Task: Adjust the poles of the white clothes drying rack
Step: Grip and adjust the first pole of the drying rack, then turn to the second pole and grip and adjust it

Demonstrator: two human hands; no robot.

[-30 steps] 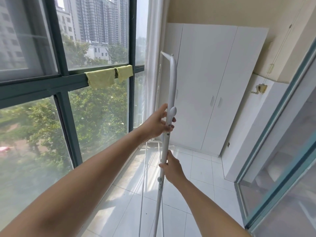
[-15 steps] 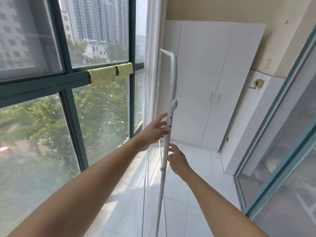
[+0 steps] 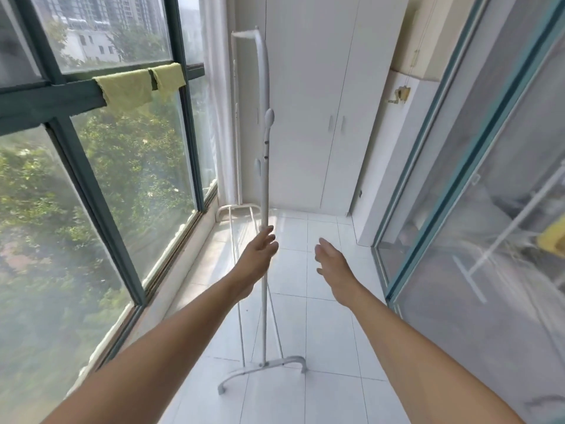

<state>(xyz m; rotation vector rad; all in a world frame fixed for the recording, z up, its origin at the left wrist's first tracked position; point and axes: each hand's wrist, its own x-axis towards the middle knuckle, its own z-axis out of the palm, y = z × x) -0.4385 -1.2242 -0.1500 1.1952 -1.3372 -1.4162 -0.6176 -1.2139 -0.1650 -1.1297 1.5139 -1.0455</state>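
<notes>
The white clothes drying rack stands on the tiled floor beside the window. Its near upright pole (image 3: 264, 185) rises from a curved foot (image 3: 263, 368) and carries an oval locking knob (image 3: 269, 117) high up. A top bar (image 3: 246, 34) joins it to the far pole (image 3: 235, 117). My left hand (image 3: 259, 250) is low on the near pole, with loose, spread fingers resting against it and no grip. My right hand (image 3: 330, 259) hovers open to the right of the pole, apart from it.
A large window (image 3: 101, 191) with a dark frame runs along the left, with two yellow-green cloths (image 3: 139, 84) draped on its rail. A white wardrobe (image 3: 321, 102) closes the far end. A glass sliding door (image 3: 458, 209) lines the right. White floor tiles lie between.
Both hands have let go of the pole near the knob and dropped lower. The right hand has moved off to the right. The view has tilted down and now shows the rack's foot.
</notes>
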